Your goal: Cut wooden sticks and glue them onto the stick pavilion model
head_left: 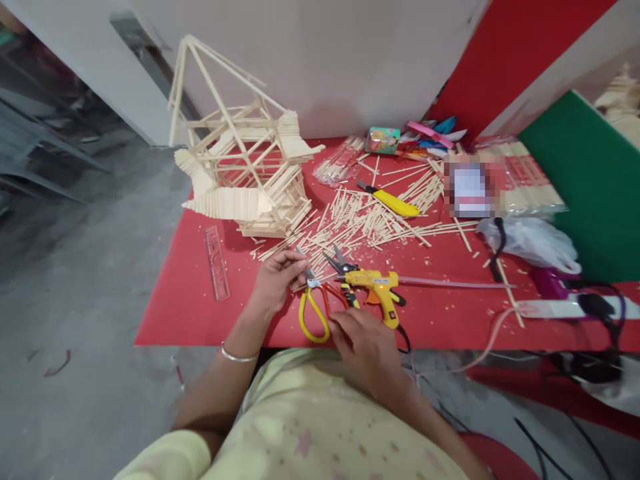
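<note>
A pair of scissors (313,291) with one yellow and one red handle lies at the table's front edge, blades pointing away from me. My left hand (280,277) is closed in a pinch beside the blades; what its fingertips hold, if anything, is too small to make out. My right hand (367,343) has its fingers bent at the red handle and grips it. Just right of the scissors lie a yellow glue gun (383,283) with a long clear glue stick and dark-bladed cutters (345,267), partly covered by the gun. Loose thin wooden sticks (360,220) are scattered beyond my hands.
A wooden stick model (260,167) stands at the back left, a clear ruler (217,263) in front of it. A yellow box cutter (395,203) lies among the sticks. At right are a plastic bag (543,243), a power strip (545,309) and a green board (590,193).
</note>
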Tool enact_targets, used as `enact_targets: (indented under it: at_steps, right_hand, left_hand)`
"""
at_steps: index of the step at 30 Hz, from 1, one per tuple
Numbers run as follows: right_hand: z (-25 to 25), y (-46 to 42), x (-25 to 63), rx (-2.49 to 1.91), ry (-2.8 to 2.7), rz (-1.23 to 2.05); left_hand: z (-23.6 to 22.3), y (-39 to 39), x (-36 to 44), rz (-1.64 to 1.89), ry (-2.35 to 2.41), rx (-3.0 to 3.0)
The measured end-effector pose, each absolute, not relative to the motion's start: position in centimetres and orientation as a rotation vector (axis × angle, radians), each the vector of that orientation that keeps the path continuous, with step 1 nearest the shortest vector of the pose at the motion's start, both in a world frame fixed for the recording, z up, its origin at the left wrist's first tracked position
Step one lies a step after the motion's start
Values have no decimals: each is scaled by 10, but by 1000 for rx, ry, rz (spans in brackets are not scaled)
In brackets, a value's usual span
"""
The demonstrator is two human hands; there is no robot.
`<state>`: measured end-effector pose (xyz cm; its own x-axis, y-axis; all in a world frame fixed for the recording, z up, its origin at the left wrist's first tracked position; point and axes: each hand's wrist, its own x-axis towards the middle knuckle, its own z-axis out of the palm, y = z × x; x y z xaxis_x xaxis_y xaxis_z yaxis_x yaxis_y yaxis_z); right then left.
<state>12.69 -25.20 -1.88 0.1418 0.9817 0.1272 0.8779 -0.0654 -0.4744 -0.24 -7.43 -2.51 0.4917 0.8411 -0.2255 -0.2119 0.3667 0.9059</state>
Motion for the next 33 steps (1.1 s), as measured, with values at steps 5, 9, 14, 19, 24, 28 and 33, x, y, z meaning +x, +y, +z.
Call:
enact_targets:
  at_steps: [5,9,14,19,24,28,33]
  right_hand:
    - [-17,-233,100,-2236,-1911,199]
    - [-28,-221,89,-2379,-1945,206]
    - [-34,-225,95,-2318,-1829,272]
    - [-20,-236,99,-2113,-1698,392]
    - [2,-234,94,-1982,-1592,459]
    - [10,-229,93,-1898,-1573,360]
    - [9,-223,91,-1915,-1699,140]
  left_hand:
    - [-24,-76,-13,779,705,822]
    - [-24,-78,-27,789,675,793]
    - [-22,-79,-46,805,688,720]
    - [-17,-77,-56,813,655,585]
    - [-13,-76,-56,799,658,567]
    - [-11,-77,-53,791,627,565]
    - [-13,-80,-48,794,646,592]
